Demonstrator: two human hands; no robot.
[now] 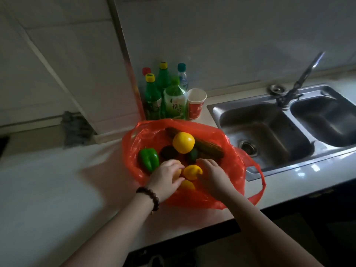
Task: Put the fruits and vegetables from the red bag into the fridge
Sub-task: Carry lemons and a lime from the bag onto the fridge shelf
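Note:
The red plastic bag (234, 168) lies open on the white counter (57, 185). Inside it are a large yellow round fruit (183, 142), a green bell pepper (149, 159), a long dark cucumber (209, 148), a dark round item (169, 152) and a yellow bell pepper (192, 172). Both hands reach into the bag's near side. My left hand (167, 178) curls over a yellow piece (187, 185) next to the yellow pepper. My right hand (212, 175) rests against the yellow pepper's right side, fingers bent; its grip is unclear. The fridge is out of view.
Several bottles (174, 102) and a red-and-white paper cup (196, 104) stand behind the bag by the wall. A double steel sink (269, 132) with a tap (304, 76) lies to the right. A grey cloth (76, 128) sits at the back left. The counter's edge runs near my arms.

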